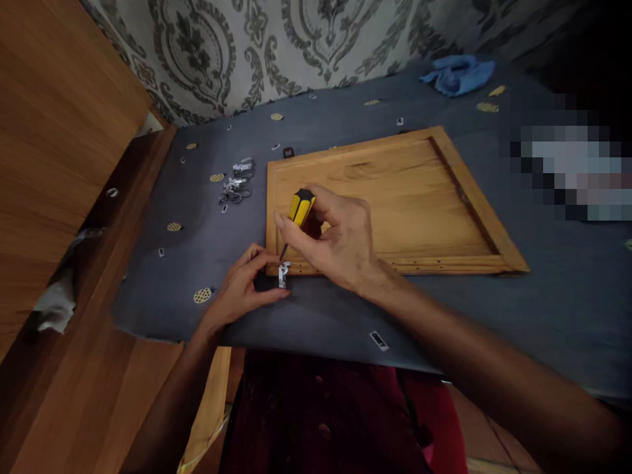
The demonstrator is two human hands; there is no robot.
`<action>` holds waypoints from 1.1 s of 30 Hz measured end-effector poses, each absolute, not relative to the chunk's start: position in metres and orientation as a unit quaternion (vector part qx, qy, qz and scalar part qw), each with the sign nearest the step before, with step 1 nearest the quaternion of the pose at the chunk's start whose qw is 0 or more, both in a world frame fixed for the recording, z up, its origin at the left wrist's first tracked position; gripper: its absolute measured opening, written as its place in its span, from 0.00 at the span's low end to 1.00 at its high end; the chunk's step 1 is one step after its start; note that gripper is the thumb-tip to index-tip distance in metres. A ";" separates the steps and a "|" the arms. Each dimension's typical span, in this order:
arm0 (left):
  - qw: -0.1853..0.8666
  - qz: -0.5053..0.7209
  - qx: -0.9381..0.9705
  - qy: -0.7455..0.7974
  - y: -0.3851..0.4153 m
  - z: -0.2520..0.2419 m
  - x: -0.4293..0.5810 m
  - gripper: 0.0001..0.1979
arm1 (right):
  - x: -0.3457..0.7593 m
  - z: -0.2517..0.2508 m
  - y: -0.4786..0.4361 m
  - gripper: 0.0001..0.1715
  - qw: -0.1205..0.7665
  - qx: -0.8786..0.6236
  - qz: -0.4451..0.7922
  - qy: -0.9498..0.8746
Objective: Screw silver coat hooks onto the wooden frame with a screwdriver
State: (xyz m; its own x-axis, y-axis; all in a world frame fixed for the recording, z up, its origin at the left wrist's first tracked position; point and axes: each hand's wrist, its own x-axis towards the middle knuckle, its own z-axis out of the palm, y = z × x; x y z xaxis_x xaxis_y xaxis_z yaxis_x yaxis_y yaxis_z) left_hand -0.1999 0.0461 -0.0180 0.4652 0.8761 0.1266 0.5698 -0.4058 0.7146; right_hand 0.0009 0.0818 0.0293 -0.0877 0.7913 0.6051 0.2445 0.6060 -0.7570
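A wooden cabinet door (409, 197) lies on the grey-blue cloth, with a row of small holes along its near rail. At its near left corner sits a metal hinge (283, 275). My left hand (244, 286) grips this hinge between thumb and fingers, the fingertips at its upper end and the thumb at its lower end. In my right hand (340, 240) is a screwdriver (301, 207) with a yellow and black handle, held tilted. Its shaft points down at the hinge's upper part; whether the tip sits on a screw is too small to tell.
Several loose metal hinges (237, 184) lie left of the door on the patterned cloth (162, 283). A crumpled blue cloth (459, 74) rests at the back right. Patterned wall covering (276, 46) rises behind, and a wooden cabinet (59, 131) stands at the left.
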 end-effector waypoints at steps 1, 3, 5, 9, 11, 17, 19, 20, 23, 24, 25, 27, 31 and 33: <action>0.302 0.249 0.801 0.453 0.046 -0.018 -0.200 0.19 | 0.001 0.030 0.082 0.19 0.570 -0.373 0.243 -0.690; 0.296 0.248 0.805 0.450 0.046 -0.017 -0.200 0.20 | 0.002 0.031 0.083 0.20 0.581 -0.371 0.240 -0.683; 0.295 0.252 0.809 0.442 0.046 -0.018 -0.200 0.21 | 0.002 0.031 0.084 0.20 0.588 -0.368 0.238 -0.680; 0.299 0.260 0.807 0.437 0.045 -0.017 -0.201 0.24 | 0.002 0.031 0.086 0.20 0.599 -0.363 0.240 -0.672; 0.302 0.258 0.804 0.443 0.045 -0.017 -0.200 0.24 | 0.002 0.032 0.086 0.21 0.603 -0.363 0.236 -0.670; 0.337 0.308 0.770 0.446 0.047 -0.020 -0.203 0.28 | 0.008 0.035 0.089 0.21 0.595 -0.386 0.212 -0.672; 0.359 0.351 0.734 0.457 0.048 -0.021 -0.204 0.25 | 0.009 0.033 0.092 0.21 0.591 -0.397 0.207 -0.671; 0.362 0.371 0.716 0.467 0.049 -0.022 -0.205 0.22 | 0.010 0.031 0.094 0.21 0.589 -0.403 0.203 -0.670; 0.338 0.403 0.685 0.504 0.050 -0.022 -0.205 0.15 | 0.010 0.024 0.100 0.20 0.568 -0.422 0.199 -0.678; 0.328 0.406 0.682 0.512 0.050 -0.022 -0.206 0.13 | 0.010 0.021 0.102 0.20 0.554 -0.430 0.200 -0.684; 0.320 0.406 0.682 0.517 0.050 -0.022 -0.206 0.13 | 0.009 0.019 0.104 0.19 0.537 -0.438 0.201 -0.693; 0.301 0.403 0.685 0.528 0.051 -0.023 -0.206 0.13 | 0.009 0.015 0.107 0.17 0.496 -0.449 0.201 -0.715; 0.254 0.415 0.680 0.548 0.054 -0.029 -0.209 0.12 | 0.010 0.011 0.113 0.15 0.482 -0.456 0.190 -0.724; 0.234 0.426 0.677 0.553 0.057 -0.032 -0.211 0.12 | 0.010 0.011 0.115 0.16 0.479 -0.458 0.185 -0.725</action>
State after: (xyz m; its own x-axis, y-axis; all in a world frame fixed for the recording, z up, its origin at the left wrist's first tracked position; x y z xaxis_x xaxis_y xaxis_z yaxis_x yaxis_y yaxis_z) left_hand -0.2113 0.0572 -0.0323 0.0260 0.9477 0.3181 0.5486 -0.2795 0.7880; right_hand 0.0097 0.1150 0.0108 -0.1201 0.8419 0.5262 0.4878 0.5116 -0.7073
